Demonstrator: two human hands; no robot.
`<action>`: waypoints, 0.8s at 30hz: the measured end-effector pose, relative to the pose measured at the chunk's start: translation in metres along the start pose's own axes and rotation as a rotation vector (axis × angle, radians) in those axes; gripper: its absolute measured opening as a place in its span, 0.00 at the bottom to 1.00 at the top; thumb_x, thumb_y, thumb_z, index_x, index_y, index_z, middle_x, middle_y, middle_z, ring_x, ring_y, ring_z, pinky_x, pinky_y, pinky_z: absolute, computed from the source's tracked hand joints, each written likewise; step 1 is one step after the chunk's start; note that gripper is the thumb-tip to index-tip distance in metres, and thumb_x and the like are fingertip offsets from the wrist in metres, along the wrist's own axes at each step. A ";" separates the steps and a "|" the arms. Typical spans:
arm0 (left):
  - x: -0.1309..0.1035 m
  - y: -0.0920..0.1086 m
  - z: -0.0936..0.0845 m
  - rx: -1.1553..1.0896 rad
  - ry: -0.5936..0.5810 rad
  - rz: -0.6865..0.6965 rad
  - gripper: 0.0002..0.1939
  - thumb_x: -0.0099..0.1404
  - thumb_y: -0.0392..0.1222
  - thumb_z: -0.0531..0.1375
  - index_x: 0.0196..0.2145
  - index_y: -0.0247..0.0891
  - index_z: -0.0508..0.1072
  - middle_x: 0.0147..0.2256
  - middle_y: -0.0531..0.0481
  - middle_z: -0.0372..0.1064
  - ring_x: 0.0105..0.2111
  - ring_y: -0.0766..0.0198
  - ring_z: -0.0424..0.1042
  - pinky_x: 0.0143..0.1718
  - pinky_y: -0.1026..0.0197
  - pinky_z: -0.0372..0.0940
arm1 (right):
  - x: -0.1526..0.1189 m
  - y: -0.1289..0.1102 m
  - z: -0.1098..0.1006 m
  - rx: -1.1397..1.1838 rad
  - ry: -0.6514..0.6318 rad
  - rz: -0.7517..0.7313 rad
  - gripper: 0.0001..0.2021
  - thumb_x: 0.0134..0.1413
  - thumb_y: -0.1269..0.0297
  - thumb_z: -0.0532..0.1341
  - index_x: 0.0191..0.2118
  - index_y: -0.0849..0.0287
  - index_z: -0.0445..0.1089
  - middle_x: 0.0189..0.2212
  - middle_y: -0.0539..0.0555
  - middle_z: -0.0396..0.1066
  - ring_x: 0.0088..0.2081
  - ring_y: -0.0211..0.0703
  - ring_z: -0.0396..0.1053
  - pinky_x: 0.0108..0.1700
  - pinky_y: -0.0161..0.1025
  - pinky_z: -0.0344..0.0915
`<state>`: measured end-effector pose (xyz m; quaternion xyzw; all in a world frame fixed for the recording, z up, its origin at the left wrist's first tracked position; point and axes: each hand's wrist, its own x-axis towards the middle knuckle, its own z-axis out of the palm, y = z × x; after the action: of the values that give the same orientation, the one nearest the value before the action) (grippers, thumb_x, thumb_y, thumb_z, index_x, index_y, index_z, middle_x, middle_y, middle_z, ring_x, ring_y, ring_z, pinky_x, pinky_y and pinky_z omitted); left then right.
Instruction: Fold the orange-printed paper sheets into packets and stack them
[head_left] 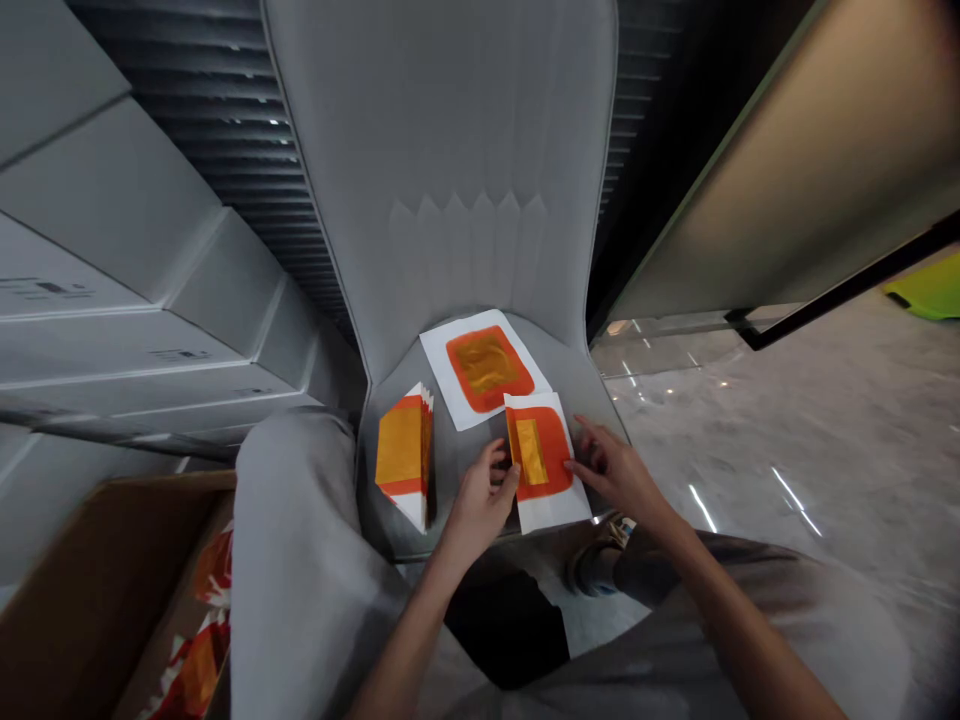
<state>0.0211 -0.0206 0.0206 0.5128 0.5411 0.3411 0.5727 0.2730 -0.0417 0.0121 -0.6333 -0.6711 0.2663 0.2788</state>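
The white-and-orange sheet (556,440) lies at the front of the grey chair seat (452,455), between my hands. The fingers of my left hand (480,497) curl loosely, thumb at its left edge; whether they pinch, I cannot tell. Those of my right hand (619,475) stand open, one tip at its right side. A larger sheet (489,365) lies behind, a stack (401,455) to the left.

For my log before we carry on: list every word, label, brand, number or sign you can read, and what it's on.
No text can be read.
Upper white box: dark print, too small and blurred.
Middle white box: same.
Lower white box: same, fainter.
Near sheet, far sheet, paper stack: orange and gold areas, no lettering visible.
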 end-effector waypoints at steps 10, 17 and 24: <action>-0.005 0.007 0.004 0.063 -0.102 0.088 0.20 0.69 0.47 0.59 0.56 0.37 0.70 0.50 0.40 0.75 0.41 0.59 0.77 0.39 0.58 0.74 | -0.001 -0.013 0.000 -0.518 -0.101 -0.406 0.23 0.69 0.63 0.56 0.66 0.42 0.62 0.70 0.55 0.55 0.67 0.57 0.56 0.57 0.55 0.63; -0.005 0.013 0.003 0.208 -0.128 0.305 0.21 0.72 0.45 0.56 0.60 0.42 0.70 0.61 0.43 0.66 0.56 0.56 0.71 0.49 0.55 0.73 | -0.001 -0.014 -0.003 -0.459 -0.177 -0.453 0.22 0.69 0.65 0.56 0.66 0.45 0.63 0.71 0.57 0.51 0.69 0.56 0.54 0.58 0.56 0.59; -0.013 0.016 0.008 0.416 -0.232 0.452 0.26 0.73 0.42 0.54 0.67 0.45 0.61 0.70 0.48 0.51 0.68 0.57 0.56 0.68 0.50 0.56 | -0.001 -0.015 -0.006 -0.332 -0.245 -0.438 0.20 0.63 0.70 0.58 0.59 0.49 0.71 0.70 0.58 0.52 0.70 0.58 0.52 0.59 0.58 0.59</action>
<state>0.0287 -0.0305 0.0387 0.7613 0.4026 0.2812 0.4233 0.2667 -0.0430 0.0264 -0.4737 -0.8546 0.1609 0.1391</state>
